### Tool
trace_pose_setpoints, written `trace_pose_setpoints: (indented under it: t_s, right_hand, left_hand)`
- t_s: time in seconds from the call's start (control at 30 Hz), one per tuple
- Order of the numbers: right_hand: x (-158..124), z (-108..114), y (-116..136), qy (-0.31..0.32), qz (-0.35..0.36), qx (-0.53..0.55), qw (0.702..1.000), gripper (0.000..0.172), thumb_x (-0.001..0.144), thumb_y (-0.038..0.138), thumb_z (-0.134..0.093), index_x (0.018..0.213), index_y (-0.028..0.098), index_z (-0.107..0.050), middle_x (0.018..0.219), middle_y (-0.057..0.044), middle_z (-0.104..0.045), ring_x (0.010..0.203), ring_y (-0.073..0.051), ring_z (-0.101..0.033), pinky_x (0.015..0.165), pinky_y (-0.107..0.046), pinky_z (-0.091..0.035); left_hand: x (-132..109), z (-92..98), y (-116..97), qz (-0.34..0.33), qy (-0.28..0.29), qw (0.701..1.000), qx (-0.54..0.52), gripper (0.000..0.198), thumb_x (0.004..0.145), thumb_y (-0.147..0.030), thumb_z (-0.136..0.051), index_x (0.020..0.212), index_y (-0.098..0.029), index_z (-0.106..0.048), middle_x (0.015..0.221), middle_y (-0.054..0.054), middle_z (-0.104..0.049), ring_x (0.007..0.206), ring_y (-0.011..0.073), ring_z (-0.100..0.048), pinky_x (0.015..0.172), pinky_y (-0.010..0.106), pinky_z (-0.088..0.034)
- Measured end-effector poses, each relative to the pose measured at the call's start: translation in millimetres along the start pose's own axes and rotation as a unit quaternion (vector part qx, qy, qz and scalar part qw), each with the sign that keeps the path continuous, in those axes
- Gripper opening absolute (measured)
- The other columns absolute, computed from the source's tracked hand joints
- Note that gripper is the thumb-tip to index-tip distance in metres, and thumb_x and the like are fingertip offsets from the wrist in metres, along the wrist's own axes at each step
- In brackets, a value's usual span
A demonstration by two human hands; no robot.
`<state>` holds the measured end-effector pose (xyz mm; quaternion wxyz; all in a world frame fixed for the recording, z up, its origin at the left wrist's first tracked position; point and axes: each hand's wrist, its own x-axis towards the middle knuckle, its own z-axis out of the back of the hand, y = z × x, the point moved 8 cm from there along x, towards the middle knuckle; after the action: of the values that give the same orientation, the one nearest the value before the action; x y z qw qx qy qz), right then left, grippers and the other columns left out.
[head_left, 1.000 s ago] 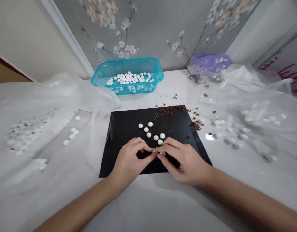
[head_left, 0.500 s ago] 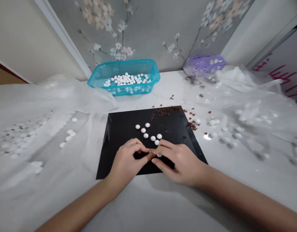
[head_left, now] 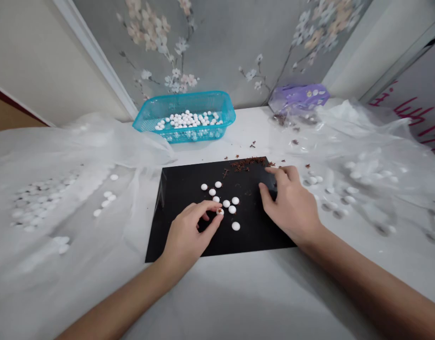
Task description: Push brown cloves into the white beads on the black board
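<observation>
Between thumb and forefinger, my left hand (head_left: 189,229) pinches a small white ball (head_left: 220,212) with a brown star-shaped piece on it, over the black board (head_left: 182,189). My right hand (head_left: 291,203) is over the board's right edge, fingers spread and nothing seen between them. Its fingertips are near the pile of small reddish-brown pieces (head_left: 247,164) at the board's back edge. Several white balls lie on the board beside my left fingertips; a single one (head_left: 236,226) is nearer the front.
Behind the board stands a blue plastic basket (head_left: 184,137) with many white balls. Clear plastic sheeting with more balls spreads at left (head_left: 129,146) and right (head_left: 373,146). A purple packet (head_left: 300,97) lies at the back right, by the wall.
My right hand has let go near the left fingertips and moved right and away, its fingers now apart. My left hand still holds the ball, now with the brown piece showing.
</observation>
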<state>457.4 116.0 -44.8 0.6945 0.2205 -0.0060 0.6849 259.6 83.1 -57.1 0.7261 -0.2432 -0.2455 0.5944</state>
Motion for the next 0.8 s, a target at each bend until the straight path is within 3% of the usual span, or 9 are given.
trace_pose_setpoints:
  t_s: [0.1,0.23,0.33,0.5,0.57,0.67,0.8]
  right_hand:
    - [3,-7,-7,0.030,-0.001,-0.044,0.999,0.030,0.084,0.026,-0.041,0.104,0.013,-0.059,0.103,-0.012,-0.058,0.051,-0.015,-0.053,0.038,-0.028,-0.030]
    - [2,-12,-5,0.047,0.027,-0.006,0.998,0.028,0.084,0.016,-0.037,0.094,0.017,-0.063,0.093,-0.008,-0.062,0.069,-0.020,-0.059,0.046,-0.029,-0.035]
    - [0,-14,-6,0.060,0.008,0.016,0.998,0.025,0.084,0.018,-0.039,0.095,0.018,-0.061,0.096,-0.008,-0.061,0.078,-0.022,-0.060,0.051,-0.030,-0.039]
    - [2,-14,-14,0.057,-0.012,-0.025,0.998,0.028,0.085,0.028,-0.042,0.103,0.015,-0.058,0.102,-0.012,-0.058,0.070,-0.022,-0.058,0.047,-0.030,-0.036]
    - [3,-15,-14,0.048,0.009,-0.020,0.999,0.025,0.084,0.024,-0.040,0.098,0.015,-0.059,0.097,-0.012,-0.059,0.074,-0.024,-0.058,0.051,-0.031,-0.039]
    - [3,-15,-12,0.031,0.036,0.021,0.999,0.024,0.082,0.016,-0.038,0.091,0.016,-0.060,0.093,-0.010,-0.061,0.078,-0.023,-0.058,0.059,-0.033,-0.043]
    - [1,-13,-5,0.024,0.054,0.076,0.995,0.023,0.082,0.014,-0.037,0.086,0.018,-0.060,0.089,-0.009,-0.061,0.075,-0.022,-0.059,0.065,-0.035,-0.046]
  left_hand:
    - [-1,0.3,-6,-0.032,0.003,0.999,0.035,0.013,0.085,-0.029,-0.051,0.092,-0.028,-0.063,0.086,-0.003,-0.066,0.072,0.0123,-0.055,0.059,0.023,-0.043]
    - [-2,0.0,-15,-0.080,-0.008,0.990,0.114,0.014,0.087,-0.026,-0.048,0.092,-0.023,-0.061,0.091,-0.001,-0.066,0.079,0.0140,-0.055,0.064,0.025,-0.045]
    - [-3,-1.1,-17,-0.106,-0.013,0.981,0.161,0.018,0.090,-0.026,-0.044,0.095,-0.023,-0.061,0.095,0.000,-0.064,0.081,0.0141,-0.054,0.062,0.024,-0.044]
    - [-1,6.4,-17,-0.114,-0.033,0.974,0.191,0.027,0.091,-0.029,-0.041,0.113,-0.026,-0.057,0.106,0.001,-0.061,0.089,0.0150,-0.055,0.067,0.025,-0.046]
    - [2,18.3,-21,-0.119,-0.042,0.970,0.209,0.028,0.091,-0.030,-0.042,0.114,-0.024,-0.056,0.108,0.002,-0.061,0.091,0.0159,-0.056,0.070,0.026,-0.046]
    - [12,53.2,-20,-0.081,-0.049,0.962,0.257,0.021,0.088,-0.031,-0.044,0.098,-0.024,-0.062,0.100,0.000,-0.065,0.089,0.0178,-0.059,0.068,0.027,-0.044]
    - [28,116.7,26,0.099,-0.031,0.934,0.342,0.020,0.083,-0.036,-0.048,0.087,-0.026,-0.065,0.087,0.002,-0.069,0.072,0.0225,-0.062,0.055,0.029,-0.039]
